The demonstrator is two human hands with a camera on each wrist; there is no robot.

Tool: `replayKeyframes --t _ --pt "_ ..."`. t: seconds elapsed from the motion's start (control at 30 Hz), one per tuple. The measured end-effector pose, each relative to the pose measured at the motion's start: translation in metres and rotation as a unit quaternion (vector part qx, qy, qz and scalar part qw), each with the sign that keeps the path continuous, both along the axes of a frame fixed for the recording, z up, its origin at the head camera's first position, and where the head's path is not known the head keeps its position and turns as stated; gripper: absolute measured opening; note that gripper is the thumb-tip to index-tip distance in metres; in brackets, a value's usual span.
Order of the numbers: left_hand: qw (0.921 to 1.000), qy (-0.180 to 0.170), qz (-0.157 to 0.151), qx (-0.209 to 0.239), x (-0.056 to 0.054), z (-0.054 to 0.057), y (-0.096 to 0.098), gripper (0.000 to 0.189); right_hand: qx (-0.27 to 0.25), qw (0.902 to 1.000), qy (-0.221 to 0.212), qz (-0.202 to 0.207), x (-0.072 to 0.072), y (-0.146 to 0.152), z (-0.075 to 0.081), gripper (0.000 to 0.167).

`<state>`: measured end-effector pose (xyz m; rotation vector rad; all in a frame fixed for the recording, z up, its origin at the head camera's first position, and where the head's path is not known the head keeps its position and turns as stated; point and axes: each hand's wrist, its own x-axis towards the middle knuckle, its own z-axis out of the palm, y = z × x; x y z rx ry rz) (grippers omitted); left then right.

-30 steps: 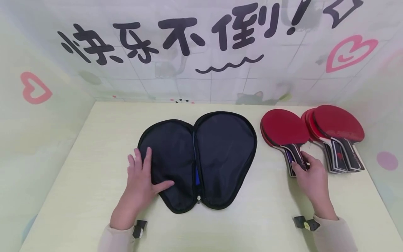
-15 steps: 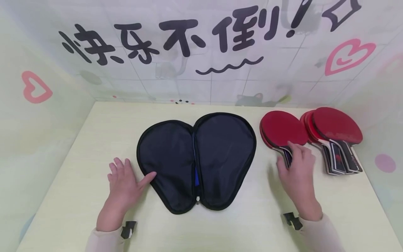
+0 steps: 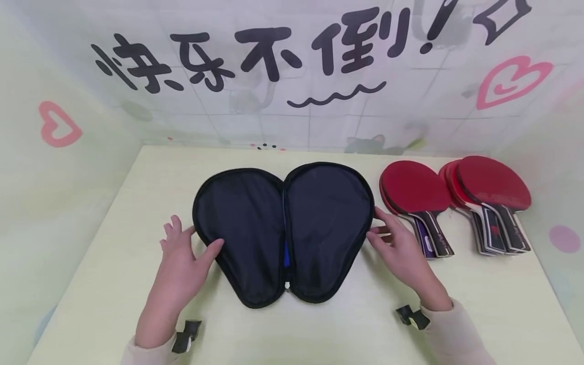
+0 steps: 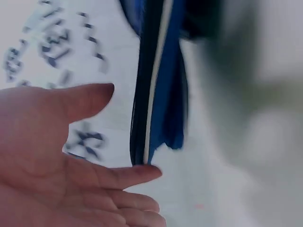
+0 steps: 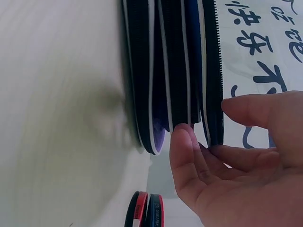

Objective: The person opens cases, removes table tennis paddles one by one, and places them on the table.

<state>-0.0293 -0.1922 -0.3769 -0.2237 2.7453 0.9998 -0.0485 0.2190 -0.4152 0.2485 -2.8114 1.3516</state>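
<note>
A black zippered table tennis paddle case (image 3: 328, 228) lies spread open mid-table, its two rounded halves side by side and a strip of blue showing at the fold. At the left half's outer edge is my left hand (image 3: 180, 263); in the left wrist view its straight index finger (image 4: 137, 175) touches the edge while the thumb (image 4: 92, 100) stands apart. My right hand (image 3: 399, 248) holds the right half's edge. In the right wrist view, the thumb (image 5: 241, 109) lies against the zipper edge and the fingers curl beneath, with several zippered layers (image 5: 177, 71) stacked there.
Two stacks of red table tennis paddles sit at the right: a nearer stack (image 3: 412, 187) close to my right hand, and another stack (image 3: 495, 182) by the right wall. A printed backdrop (image 3: 310, 126) rises behind the pale table (image 3: 347, 329).
My right hand let go of the nearer paddle stack's handle and moved left to the case's right edge. My left hand slid off the case's left half to its outer edge.
</note>
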Motion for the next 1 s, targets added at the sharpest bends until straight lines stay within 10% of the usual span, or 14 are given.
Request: replayKeyframes --t 0.27,0.57,0.83,1.0 --pt "0.9916 0.126 -0.026 0.007 0.022 0.045 0.066 0.093 0.01 1.0 0.001 -0.001 0.0 0.001 -0.003 0.063" --pt "0.9558 0.247 -0.159 0.012 0.029 0.001 0.146 0.106 0.003 0.9999 0.003 0.01 -0.005 0.001 -0.001 0.06" --pt "0.9633 0.125 -0.236 -0.026 0.02 -0.021 0.18 0.096 0.002 0.9999 0.011 0.011 -0.007 -0.003 -0.004 0.06" --pt "0.9254 0.108 -0.309 -0.191 0.019 -0.03 0.192 0.073 0.014 0.9998 0.002 0.014 -0.008 -0.004 -0.006 0.061"
